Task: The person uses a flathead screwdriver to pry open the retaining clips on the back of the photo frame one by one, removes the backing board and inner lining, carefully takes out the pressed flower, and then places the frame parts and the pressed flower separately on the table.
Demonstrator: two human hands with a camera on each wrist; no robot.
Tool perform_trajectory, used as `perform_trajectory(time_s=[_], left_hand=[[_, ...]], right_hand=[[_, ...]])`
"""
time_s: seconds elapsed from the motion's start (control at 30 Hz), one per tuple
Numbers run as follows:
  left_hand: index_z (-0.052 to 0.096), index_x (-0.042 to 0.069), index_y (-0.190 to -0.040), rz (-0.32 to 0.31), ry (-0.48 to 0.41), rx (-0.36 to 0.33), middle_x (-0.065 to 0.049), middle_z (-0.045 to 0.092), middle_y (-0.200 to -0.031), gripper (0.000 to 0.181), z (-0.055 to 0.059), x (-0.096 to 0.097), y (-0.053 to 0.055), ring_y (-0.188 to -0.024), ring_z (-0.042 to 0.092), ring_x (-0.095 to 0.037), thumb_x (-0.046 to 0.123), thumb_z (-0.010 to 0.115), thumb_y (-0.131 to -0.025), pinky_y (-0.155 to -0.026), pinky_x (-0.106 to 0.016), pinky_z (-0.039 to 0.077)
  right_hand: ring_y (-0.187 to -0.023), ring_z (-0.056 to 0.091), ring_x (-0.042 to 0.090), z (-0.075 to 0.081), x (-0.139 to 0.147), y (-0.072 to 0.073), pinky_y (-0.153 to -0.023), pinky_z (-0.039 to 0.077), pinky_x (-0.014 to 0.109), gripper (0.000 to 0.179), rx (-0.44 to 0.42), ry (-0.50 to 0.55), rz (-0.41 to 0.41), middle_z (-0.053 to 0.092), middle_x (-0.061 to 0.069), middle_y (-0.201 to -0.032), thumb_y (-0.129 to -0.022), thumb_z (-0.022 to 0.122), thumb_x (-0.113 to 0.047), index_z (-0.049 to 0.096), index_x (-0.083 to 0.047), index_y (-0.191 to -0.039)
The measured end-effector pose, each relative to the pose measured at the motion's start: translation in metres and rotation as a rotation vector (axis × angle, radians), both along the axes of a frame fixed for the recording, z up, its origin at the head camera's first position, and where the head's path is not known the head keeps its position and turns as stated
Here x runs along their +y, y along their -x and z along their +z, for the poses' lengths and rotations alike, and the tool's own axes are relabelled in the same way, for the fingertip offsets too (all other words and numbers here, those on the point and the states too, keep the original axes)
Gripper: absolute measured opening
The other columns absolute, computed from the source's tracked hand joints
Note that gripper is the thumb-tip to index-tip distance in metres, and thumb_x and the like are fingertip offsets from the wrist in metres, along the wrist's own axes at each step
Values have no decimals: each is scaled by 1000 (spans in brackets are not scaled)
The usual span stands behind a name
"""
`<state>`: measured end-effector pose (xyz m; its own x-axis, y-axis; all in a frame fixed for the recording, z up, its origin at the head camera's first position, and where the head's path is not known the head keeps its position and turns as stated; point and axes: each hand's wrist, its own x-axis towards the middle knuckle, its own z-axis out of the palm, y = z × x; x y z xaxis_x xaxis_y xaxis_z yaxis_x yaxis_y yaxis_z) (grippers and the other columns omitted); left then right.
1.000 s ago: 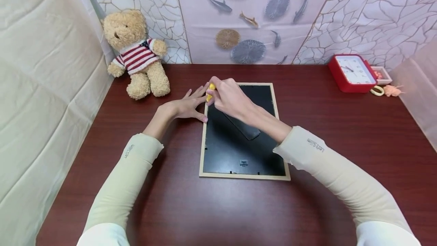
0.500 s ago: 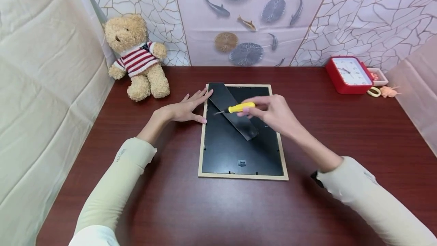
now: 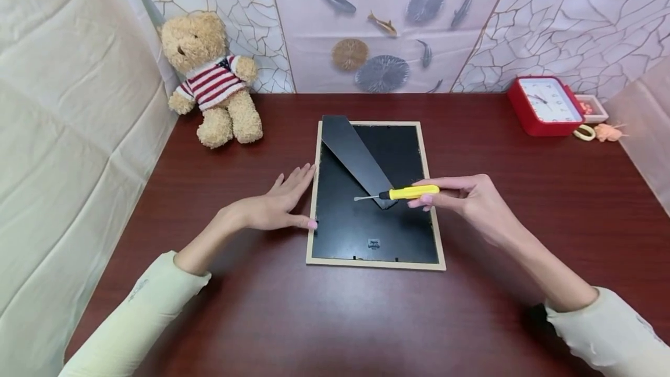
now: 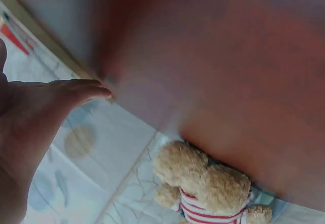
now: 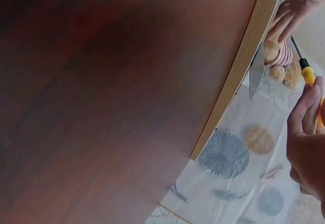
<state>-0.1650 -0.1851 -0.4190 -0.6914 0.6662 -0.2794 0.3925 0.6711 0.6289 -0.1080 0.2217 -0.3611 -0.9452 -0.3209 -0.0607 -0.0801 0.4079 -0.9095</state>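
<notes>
A picture frame point(image 3: 377, 265) with a pale wooden border lies back side up on the table. Its black backing bears a slanted stand leg point(image 3: 356, 153), whose upper end reaches the top left corner. My right hand point(image 3: 471, 202) pinches a screwdriver point(image 3: 410, 192) by its yellow handle. The thin metal tip points left, over the backing near the leg's lower end. At the frame's left edge my left hand point(image 3: 274, 202) lies with fingers spread, fingertips and thumb at the border. In the right wrist view the screwdriver point(image 5: 307, 71) shows above the frame's side point(image 5: 238, 71).
A teddy bear point(image 3: 214, 83) in a striped sweater sits at the back left. At the back right stand a red clock point(image 3: 544, 106), a small tray point(image 3: 591, 109), a yellow ring-shaped thing point(image 3: 584, 132) and a pink figure point(image 3: 608, 132). Patterned cloth point(image 3: 387, 28) hangs behind the table.
My right hand has moved from the frame's top left corner to its right side, carrying the screwdriver. My left hand has slid down along the left border. The stand leg now shows fully.
</notes>
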Motion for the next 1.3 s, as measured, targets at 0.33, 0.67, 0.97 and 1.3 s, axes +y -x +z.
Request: perform_trajectory(time_s=[0.33, 0.67, 0.97, 1.3], left_hand=[[-17, 6, -173, -17, 96, 32, -16, -25, -181, 136, -8, 7, -22, -167, -30, -31, 59, 81, -95, -132, -64, -17], [-12, 7, -175, -22, 123, 66, -20, -26, -180, 129, -8, 9, -26, -167, -29, -36, 55, 79, -97, -132, -66, -15], [-7, -1, -174, -19, 99, 64, -27, -21, -180, 127, -1, 12, -31, -167, -25, -44, 50, 80, -97, -130, -70, -13], [-2, -4, -174, -24, 63, 87, -23, -11, -183, 126, 9, 13, -36, -167, -19, -48, 49, 80, -95, -129, -74, -12]], right_hand=[[-96, 77, 35, -4, -15, -7, -90, 62, 31, 36, -35, 26, 110, 86, 6, -107, -104, 76, -11, 75, -2, -139], [-96, 78, 27, -16, -35, -9, -90, 62, 26, 38, -129, 121, 182, 84, 16, -109, -103, 74, -5, 72, 5, -140], [-101, 81, 28, -21, -50, -7, -91, 63, 27, 38, -143, 120, 189, 84, 16, -110, -103, 73, -2, 71, 7, -140], [-99, 79, 31, -23, -60, -6, -92, 61, 26, 36, -124, 98, 180, 85, 12, -108, -103, 74, -5, 74, 2, -138]])
